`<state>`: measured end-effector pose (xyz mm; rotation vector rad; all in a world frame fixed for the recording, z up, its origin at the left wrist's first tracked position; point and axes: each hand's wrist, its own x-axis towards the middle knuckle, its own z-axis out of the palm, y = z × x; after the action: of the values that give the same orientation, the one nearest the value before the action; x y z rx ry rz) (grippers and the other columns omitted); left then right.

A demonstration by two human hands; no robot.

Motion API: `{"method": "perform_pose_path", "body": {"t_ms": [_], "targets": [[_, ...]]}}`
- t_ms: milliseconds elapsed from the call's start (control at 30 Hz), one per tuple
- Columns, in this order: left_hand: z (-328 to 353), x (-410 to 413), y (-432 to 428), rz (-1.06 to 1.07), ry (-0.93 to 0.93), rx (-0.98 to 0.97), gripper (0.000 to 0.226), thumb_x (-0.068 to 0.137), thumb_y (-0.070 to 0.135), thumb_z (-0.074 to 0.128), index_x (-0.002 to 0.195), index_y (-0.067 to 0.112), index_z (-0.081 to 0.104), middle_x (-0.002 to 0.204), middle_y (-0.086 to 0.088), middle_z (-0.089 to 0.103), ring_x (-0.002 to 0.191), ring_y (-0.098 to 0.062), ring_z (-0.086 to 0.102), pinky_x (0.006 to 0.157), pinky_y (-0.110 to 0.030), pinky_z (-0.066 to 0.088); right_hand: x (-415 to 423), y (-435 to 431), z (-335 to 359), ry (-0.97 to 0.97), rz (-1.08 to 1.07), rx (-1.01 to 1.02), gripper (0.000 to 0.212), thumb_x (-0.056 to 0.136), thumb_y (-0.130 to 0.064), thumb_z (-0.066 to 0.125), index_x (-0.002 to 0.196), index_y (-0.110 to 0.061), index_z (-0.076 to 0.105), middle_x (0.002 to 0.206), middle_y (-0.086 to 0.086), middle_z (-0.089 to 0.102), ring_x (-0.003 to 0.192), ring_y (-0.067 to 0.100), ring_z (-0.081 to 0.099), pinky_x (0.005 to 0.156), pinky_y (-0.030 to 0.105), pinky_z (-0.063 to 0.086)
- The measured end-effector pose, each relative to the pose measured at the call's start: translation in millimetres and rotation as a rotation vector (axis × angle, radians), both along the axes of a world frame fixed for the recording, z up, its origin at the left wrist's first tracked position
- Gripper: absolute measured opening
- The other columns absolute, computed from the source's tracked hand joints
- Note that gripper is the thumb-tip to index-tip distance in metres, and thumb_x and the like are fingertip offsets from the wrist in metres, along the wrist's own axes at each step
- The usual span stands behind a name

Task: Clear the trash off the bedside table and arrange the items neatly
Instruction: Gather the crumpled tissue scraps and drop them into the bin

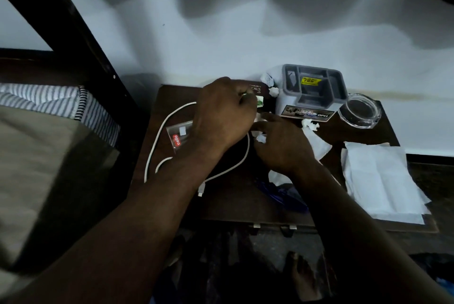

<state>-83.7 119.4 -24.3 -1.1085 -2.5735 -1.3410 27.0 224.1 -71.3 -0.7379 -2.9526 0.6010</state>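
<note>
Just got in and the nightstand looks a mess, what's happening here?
A person is picking trash off the bedside table. The left hand pinches a small paper scrap near the grey organizer, and the right hand reaches for crumpled white bits beside it. A white cable, a pen packet, a glass ashtray and white paper sheets lie on the table, not yet sorted.

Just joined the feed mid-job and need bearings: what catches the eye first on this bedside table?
Both hands meet over the middle of the bedside table: the left hand, fingers curled, and the right hand reaching among crumpled paper scraps. A white cable loops across the left side; a grey organizer with a yellow sticker stands at the back, a glass ashtray just right of it.
</note>
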Motion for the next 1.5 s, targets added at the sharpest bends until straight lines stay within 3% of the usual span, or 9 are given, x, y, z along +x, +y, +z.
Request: {"method": "perform_pose_path", "body": {"t_ms": [167,300,400,700,800,933,1033,1400,1500], "targets": [[2.1,-2.7,-4.2,-0.006,-0.198,0.063,0.034,0.082,0.028,0.051,0.056,0.006,0.052,0.051,-0.005,0.053,0.05,-0.021,0.061,0.049,-0.041,0.052,-5.4,-4.1,-8.2,-0.041,-0.017,0.042,0.042,0.095,-0.026,0.06,0.135,-0.022,0.069,0.154,0.002,0.055,0.135,0.023,0.057,0.104,0.037,0.051],[5.2,-0.5,-3.1,0.022,-0.257,0.079,0.035,0.083,0.038,0.058,0.054,0.019,0.054,0.045,0.007,0.053,0.048,-0.009,0.066,0.051,-0.032,0.051,-9.5,-3.7,-11.8,-0.045,-0.07,0.064,0.038,0.095,-0.026,0.058,0.129,-0.013,0.071,0.144,0.005,0.062,0.131,0.025,0.06,0.103,0.04,0.051],[4.3,-0.9,-2.1,0.051,-0.266,0.011,0.035,0.085,0.039,0.061,0.053,0.026,0.056,0.05,0.006,0.057,0.054,-0.011,0.069,0.057,-0.031,0.054,-9.8,-3.8,-10.9,0.017,-0.133,0.07,0.026,0.094,-0.025,0.059,0.111,-0.013,0.075,0.125,0.005,0.069,0.111,0.028,0.068,0.091,0.04,0.053],[2.8,2.9,1.1,0.043,-0.278,-0.045,0.018,0.086,0.025,0.056,0.075,0.018,0.068,0.069,0.0,0.072,0.064,-0.02,0.071,0.069,-0.04,0.059,-4.8,-1.0,3.0,0.309,-0.236,0.114,0.028,0.088,-0.032,0.073,0.111,-0.02,0.065,0.102,0.005,0.074,0.095,0.031,0.07,0.07,0.033,0.045],[1.2,3.7,2.3,0.037,-0.256,-0.079,0.016,0.084,0.021,0.056,0.078,0.018,0.071,0.068,0.001,0.071,0.067,-0.021,0.071,0.072,-0.04,0.058,-1.4,2.0,8.2,0.344,-0.252,0.08,0.041,0.089,-0.032,0.073,0.127,-0.019,0.063,0.106,0.008,0.076,0.099,0.032,0.072,0.077,0.035,0.049],[0.0,4.6,5.1,0.075,-0.193,-0.13,0.016,0.081,0.017,0.057,0.076,0.018,0.072,0.073,0.002,0.073,0.076,-0.019,0.069,0.076,-0.038,0.056,2.1,8.2,14.8,0.353,-0.301,0.018,0.023,0.087,-0.036,0.077,0.104,-0.02,0.076,0.102,0.006,0.076,0.095,0.026,0.071,0.075,0.027,0.041],[-0.1,5.5,6.2,0.099,-0.21,-0.136,0.017,0.079,0.016,0.058,0.078,0.023,0.073,0.08,0.004,0.075,0.08,-0.02,0.07,0.079,-0.037,0.056,6.5,12.5,21.2,0.385,-0.371,-0.084,0.03,0.078,-0.044,0.085,0.091,-0.02,0.073,0.092,0.002,0.073,0.085,0.019,0.066,0.073,0.031,0.047],[-11.2,6.5,18.0,0.063,-0.111,-0.113,0.019,0.086,0.01,0.065,0.085,0.027,0.074,0.091,0.008,0.074,0.086,-0.012,0.067,0.079,-0.026,0.051,28.3,33.0,24.8,0.475,-0.449,-0.172,0.012,0.081,-0.025,0.075,0.081,-0.024,0.063,0.071,-0.01,0.067,0.069,0.009,0.065,0.064,0.027,0.048],[-15.2,3.1,18.5,0.059,-0.105,-0.116,0.025,0.086,0.006,0.065,0.09,0.028,0.077,0.095,0.011,0.075,0.088,-0.007,0.066,0.08,-0.023,0.048,34.3,37.9,27.3,0.482,-0.453,-0.204,0.016,0.081,-0.026,0.08,0.086,-0.024,0.065,0.075,-0.008,0.07,0.075,0.016,0.07,0.072,0.037,0.058]]}}
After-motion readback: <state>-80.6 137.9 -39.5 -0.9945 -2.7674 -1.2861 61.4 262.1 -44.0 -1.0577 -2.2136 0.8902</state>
